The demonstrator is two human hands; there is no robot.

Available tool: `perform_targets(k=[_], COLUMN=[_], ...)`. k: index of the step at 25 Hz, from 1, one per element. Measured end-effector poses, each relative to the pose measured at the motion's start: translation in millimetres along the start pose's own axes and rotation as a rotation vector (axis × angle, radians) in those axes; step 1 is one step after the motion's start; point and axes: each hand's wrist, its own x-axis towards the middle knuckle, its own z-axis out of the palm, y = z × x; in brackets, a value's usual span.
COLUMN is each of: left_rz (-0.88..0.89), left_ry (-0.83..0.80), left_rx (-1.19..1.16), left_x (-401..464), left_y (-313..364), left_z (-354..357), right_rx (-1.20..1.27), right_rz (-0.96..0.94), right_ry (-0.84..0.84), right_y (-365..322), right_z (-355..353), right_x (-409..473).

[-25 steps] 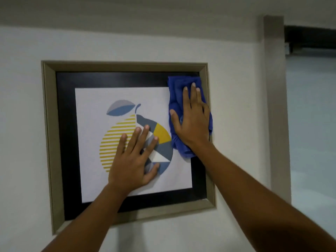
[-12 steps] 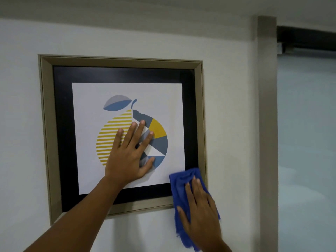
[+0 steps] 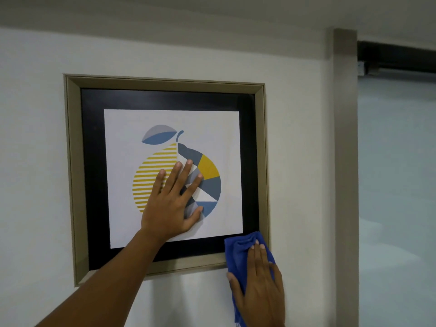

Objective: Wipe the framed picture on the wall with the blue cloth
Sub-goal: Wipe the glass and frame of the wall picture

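The framed picture (image 3: 75,175) hangs on a white wall: a beige frame, a black mat and a print of a yellow, blue and grey fruit. My left hand (image 3: 171,204) lies flat on the print with its fingers spread, holding nothing. My right hand (image 3: 258,286) presses the blue cloth (image 3: 238,253) flat against the frame's lower right corner. The cloth covers that corner and hangs down the wall under my palm.
A beige vertical post (image 3: 345,161) stands to the right of the picture. Beyond it is a pale frosted pane (image 3: 398,185) under a dark rail (image 3: 396,57). White wall surrounds the frame on the other sides.
My right hand swept the cloth from the frame's upper right corner down its right side to the lower right corner. My left hand has stayed flat on the print.
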Motion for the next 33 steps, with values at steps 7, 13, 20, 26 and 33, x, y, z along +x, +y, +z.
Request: perform_targets(k=[7,13,20,26,33], left_rz=[0.003,0.002,0.002,0.001,-0.048], left_ry=[-0.012,-0.02,-0.02,-0.029,-0.097], left_rx=[0.01,0.012,0.0,-0.008,-0.065], left_x=[-0.9,-0.9,-2.5,-0.7,-6.1], left_y=[0.3,-0.3,0.0,0.4,13.0], left_z=[1.9,2.9,6.0,3.7,-1.4], right_rx=[0.063,0.055,0.005,-0.014,-0.163], right_rz=[-0.103,-0.201,-0.132,-0.104,-0.281], right_ry=[0.021,0.191,0.324,0.184,-0.009], right_y=[-28.3,-72.2,-79.5,-38.1,20.6], right_z=[-33.5,-86.4,-67.5,-20.1,-15.0], right_x=[104.5,264.7,258.1,126.6,56.1])
